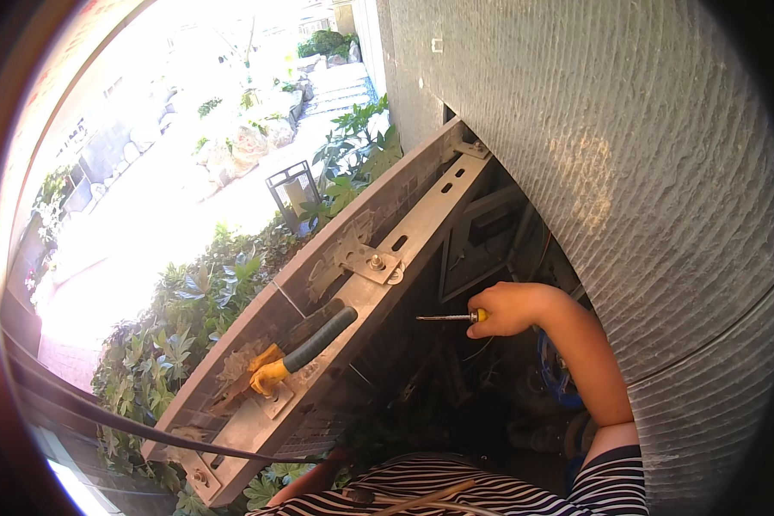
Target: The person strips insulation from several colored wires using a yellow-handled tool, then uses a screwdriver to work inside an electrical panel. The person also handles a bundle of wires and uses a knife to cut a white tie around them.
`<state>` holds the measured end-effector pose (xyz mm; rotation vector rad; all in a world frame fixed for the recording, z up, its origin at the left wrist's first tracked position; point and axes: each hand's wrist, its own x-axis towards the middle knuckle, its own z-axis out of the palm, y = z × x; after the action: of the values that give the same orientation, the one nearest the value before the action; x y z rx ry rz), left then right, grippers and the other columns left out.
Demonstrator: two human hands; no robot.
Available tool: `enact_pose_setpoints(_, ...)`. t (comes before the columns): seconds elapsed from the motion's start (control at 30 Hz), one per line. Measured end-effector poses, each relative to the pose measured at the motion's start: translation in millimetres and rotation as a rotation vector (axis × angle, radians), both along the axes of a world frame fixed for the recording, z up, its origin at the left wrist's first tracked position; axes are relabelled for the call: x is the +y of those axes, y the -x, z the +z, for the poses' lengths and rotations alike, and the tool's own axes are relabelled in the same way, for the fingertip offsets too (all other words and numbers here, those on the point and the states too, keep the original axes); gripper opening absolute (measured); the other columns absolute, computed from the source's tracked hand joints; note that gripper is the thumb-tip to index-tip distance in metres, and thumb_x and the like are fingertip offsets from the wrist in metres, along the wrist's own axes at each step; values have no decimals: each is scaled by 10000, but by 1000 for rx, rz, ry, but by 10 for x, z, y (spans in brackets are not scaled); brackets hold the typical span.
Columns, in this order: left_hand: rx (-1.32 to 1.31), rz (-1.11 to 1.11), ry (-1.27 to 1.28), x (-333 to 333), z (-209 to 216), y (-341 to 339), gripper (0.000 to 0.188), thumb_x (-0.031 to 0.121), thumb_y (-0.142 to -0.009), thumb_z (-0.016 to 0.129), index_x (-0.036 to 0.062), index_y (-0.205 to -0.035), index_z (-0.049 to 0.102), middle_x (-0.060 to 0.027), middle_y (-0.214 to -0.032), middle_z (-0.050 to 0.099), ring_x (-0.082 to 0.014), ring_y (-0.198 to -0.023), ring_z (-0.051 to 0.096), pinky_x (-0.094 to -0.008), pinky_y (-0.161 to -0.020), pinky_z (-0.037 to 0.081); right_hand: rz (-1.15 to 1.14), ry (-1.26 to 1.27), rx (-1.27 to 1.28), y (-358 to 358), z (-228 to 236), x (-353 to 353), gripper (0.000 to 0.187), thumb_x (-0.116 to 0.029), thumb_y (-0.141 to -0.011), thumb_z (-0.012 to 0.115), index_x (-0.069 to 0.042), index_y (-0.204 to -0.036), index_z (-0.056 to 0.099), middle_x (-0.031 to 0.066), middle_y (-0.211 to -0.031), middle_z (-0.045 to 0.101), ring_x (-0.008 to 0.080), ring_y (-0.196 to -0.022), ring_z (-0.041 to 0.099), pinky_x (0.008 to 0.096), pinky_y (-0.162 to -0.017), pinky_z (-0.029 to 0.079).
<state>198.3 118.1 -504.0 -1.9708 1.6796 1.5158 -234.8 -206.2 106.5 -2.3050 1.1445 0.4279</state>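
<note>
My right hand [511, 310] is closed around the yellow handle of a screwdriver [447, 318]. Its thin metal shaft points left over a dark opening. Part of my left forearm [305, 483] shows at the lower edge; the hand itself is lost in shadow. Across the opening's left side runs a metal beam [425, 213] with slots, bolted to the back of a stone panel [232, 318]. Lying on the beam, a dark grey tube-shaped piece [320, 340] has a yellow-orange end [269, 376]. Neither hand touches it.
A ribbed grey stone wall [662, 189] rises close on the right. Inside the dark opening are a metal box [477, 245] and a coil of blue cable [559, 374]. Leafy plants [181, 335] and a lantern-like lamp [292, 193] stand beyond the panel. A dark strap [146, 427] crosses the lower left.
</note>
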Motion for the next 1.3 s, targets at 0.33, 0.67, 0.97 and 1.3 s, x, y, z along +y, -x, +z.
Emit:
enact_pose_setpoints(0.33,-24,45,-39,-32,236,68,318,286,-917,581,120,-1165,690,-228,-981,723,-417,-948,696,-543,-837,535,-9,-13,3,-8,13,3,531,-511,-894,673,-39,-1135,704,192,-994,737,365,-993,704,431,-859,547)
enact_pose_setpoints(0.67,-23,-108,32,-3,46,-16,295,276,-876,621,106,-1101,708,-229,-966,722,-428,-915,701,-540,-814,548,-16,-11,7,-9,5,2,523,-508,-894,673,-39,-1123,704,193,-995,737,367,-997,703,434,-860,547)
enact_pose_setpoints(0.97,-52,-83,32,-45,184,87,215,255,-793,650,112,-924,742,-205,-856,723,-402,-832,714,-525,-743,558,-21,-1,14,-6,-14,0,515,-505,-889,674,-39,-1106,706,188,-980,737,364,-989,704,431,-852,548)
enact_pose_setpoints(1.3,-53,-74,17,0,83,11,252,283,-868,606,136,-1028,732,-191,-904,731,-393,-842,710,-522,-755,554,-14,-3,-11,3,-1,0,511,-497,-889,680,-36,-1108,707,191,-979,737,370,-984,704,433,-851,547)
